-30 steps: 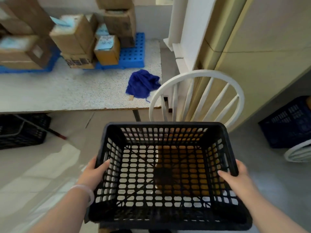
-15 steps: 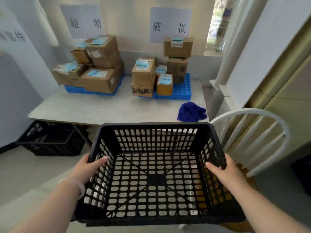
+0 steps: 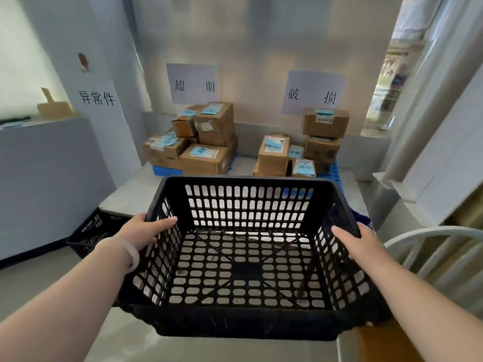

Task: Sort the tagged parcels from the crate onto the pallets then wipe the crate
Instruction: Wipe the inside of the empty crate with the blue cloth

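Crate: empty black crate [image 3: 245,180] in the air, before the counter [image 3: 130,194]; tagged parcels [image 3: 206,158] sit on blue pallets [image 3: 335,169] | Hands: left hand [image 3: 146,231] and right hand [image 3: 359,244] each grip one side rim | Risk: putting it down blind may push the blue cloth [image 3: 364,221] off the edge, or knock the white chair [image 3: 431,235]

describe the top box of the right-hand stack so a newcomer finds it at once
Find the right-hand paper sign on the back wall. Below it, parcels sit on a blue pallet. The top box crowns the tallest stack there, alone reaching the sign's lower edge.
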